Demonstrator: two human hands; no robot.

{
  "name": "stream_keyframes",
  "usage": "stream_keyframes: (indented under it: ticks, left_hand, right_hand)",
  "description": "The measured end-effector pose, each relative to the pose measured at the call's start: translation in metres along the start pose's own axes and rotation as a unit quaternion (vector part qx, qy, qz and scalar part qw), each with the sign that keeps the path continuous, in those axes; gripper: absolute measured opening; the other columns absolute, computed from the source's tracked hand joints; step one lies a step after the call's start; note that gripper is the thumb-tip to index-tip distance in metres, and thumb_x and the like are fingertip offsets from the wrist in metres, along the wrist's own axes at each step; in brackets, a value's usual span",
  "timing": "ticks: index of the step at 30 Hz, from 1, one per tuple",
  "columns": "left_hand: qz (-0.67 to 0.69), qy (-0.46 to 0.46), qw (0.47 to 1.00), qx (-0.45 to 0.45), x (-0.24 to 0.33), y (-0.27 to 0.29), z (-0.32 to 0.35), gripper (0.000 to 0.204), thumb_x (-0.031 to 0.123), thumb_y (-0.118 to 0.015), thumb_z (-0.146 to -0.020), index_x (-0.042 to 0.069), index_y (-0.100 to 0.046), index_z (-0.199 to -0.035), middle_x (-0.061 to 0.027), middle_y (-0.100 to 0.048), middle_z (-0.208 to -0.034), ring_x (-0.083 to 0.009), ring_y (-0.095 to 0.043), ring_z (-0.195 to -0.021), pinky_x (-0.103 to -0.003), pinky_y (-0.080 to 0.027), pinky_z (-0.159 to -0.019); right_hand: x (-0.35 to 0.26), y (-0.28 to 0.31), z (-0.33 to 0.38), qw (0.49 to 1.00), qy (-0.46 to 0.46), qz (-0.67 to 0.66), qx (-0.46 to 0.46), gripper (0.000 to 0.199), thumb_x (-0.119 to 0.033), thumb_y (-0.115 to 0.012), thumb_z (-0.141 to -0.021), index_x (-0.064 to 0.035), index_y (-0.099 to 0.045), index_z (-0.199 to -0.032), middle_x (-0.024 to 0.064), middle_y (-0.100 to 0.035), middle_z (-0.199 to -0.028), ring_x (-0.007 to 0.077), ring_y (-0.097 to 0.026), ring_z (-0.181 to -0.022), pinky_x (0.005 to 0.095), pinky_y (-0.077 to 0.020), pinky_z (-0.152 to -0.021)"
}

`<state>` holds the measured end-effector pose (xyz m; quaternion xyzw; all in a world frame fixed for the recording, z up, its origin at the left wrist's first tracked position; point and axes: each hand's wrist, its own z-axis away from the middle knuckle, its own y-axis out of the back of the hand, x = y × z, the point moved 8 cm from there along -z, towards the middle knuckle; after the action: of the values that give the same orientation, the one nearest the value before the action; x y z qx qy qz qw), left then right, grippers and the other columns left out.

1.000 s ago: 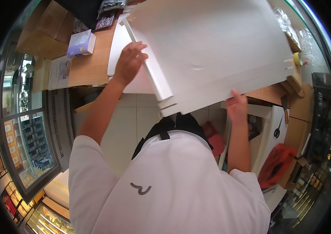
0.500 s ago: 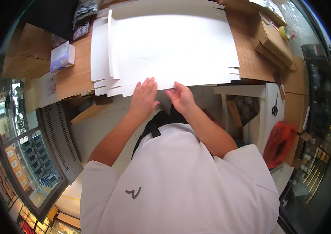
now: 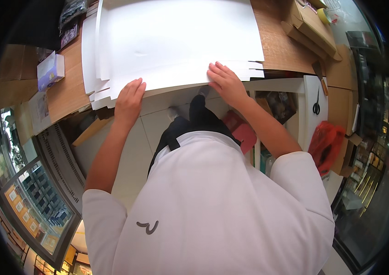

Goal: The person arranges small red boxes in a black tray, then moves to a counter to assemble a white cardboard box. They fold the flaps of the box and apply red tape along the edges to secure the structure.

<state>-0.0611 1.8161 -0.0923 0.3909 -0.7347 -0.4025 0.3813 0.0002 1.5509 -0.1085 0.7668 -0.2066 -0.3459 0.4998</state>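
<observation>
A large white cardboard sheet [image 3: 176, 41] with slots cut into its corners lies on the wooden table, its near edge hanging slightly over the table's front. Along its left side runs a narrow folded strip [image 3: 104, 50]. My left hand [image 3: 129, 101] rests on the near edge left of the middle, fingers stretched out and close together. Farther right, my right hand [image 3: 227, 85] lies with extended fingers on the sheet near its right front corner. Both thumbs are mostly hidden.
A tissue box [image 3: 50, 72] stands on the wooden table [image 3: 68, 94] at left. Brown cardboard boxes [image 3: 311, 27] and a roll of yellow tape [image 3: 324, 16] are at the far right. Nearer are a knife [image 3: 320, 78], black scissors [image 3: 316, 103] and a red plastic bag [image 3: 326, 142].
My hands have moved apart along the sheet's near edge, the left one leftward and the right one rightward and farther onto the sheet. The whole view has shifted a little.
</observation>
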Motion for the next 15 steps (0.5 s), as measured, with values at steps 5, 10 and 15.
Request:
stream_keyframes:
  ticks: [5, 10, 15]
  left_hand:
    - [0.011, -0.010, 1.000, -0.011, -0.001, -0.002, -0.002, 0.023, 0.003, -0.062, -0.087, 0.003, -0.061, -0.110, -0.0104, -0.063, -0.115, -0.0286, -0.061, -0.107, -0.038, -0.050, -0.089]
    - [0.015, -0.012, 1.000, -0.025, 0.001, -0.004, -0.003, 0.023, 0.002, -0.061, -0.087, 0.003, -0.061, -0.109, -0.0101, -0.064, -0.115, -0.0286, -0.062, -0.106, -0.038, -0.051, -0.088]
    - [0.059, 0.030, 0.998, -0.013, -0.014, -0.006, -0.012, 0.011, 0.006, -0.059, -0.090, 0.004, -0.060, -0.101, -0.0116, -0.065, -0.097, -0.0298, -0.063, -0.091, -0.039, -0.049, -0.077]
  right_hand:
    - [0.001, 0.003, 0.002, 0.999, 0.039, -0.018, 0.026, 0.030, -0.010, -0.069, -0.082, -0.0073, -0.062, -0.111, 0.0096, -0.060, -0.123, 0.0293, -0.056, -0.117, 0.0385, -0.0477, -0.097]
    - [0.000, 0.010, 0.002, 0.998, 0.053, -0.012, 0.032, 0.029, -0.006, -0.069, -0.078, -0.0069, -0.062, -0.106, 0.0085, -0.062, -0.108, 0.0270, -0.060, -0.103, 0.0363, -0.0509, -0.086]
    - [0.013, 0.015, -0.004, 0.996, 0.054, -0.067, 0.021, 0.018, -0.010, -0.065, -0.083, -0.0076, -0.063, -0.101, 0.0090, -0.064, -0.099, 0.0263, -0.061, -0.096, 0.0361, -0.0513, -0.079]
